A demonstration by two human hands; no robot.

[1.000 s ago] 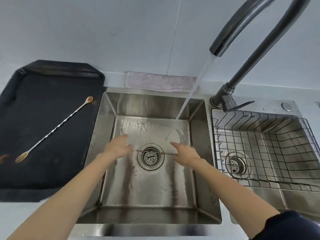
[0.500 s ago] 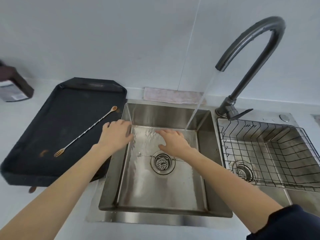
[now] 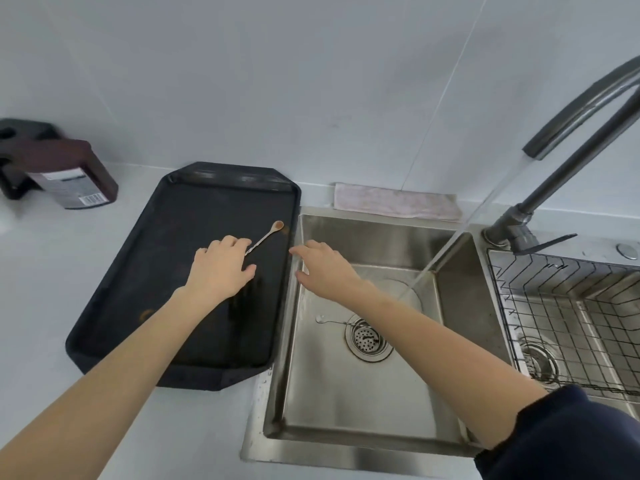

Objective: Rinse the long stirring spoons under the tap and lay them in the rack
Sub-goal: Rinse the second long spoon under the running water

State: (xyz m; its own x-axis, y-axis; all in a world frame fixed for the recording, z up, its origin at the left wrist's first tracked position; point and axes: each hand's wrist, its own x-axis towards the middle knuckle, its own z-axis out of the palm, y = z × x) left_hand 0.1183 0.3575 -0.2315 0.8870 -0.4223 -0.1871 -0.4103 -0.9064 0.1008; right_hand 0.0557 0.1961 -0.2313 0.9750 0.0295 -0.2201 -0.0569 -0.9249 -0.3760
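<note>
A long twisted stirring spoon with a brownish bowl lies on the black tray; its lower handle is hidden under my left hand, which is palm down over it with fingers apart. My right hand reaches across the left edge of the steel sink, fingers extended and holding nothing. A second thin metal spoon lies flat on the sink bottom, touching the drain. Water streams from the curved tap into the sink. The wire rack sits in the right basin.
A folded pinkish cloth lies behind the sink against the wall. A dark brown bottle stands on the counter at far left. The tap's lever points toward the rack.
Both hands left the sink bottom and moved left and up. The spoon they held stays on the sink floor. My left hand now covers the tray spoon's handle.
</note>
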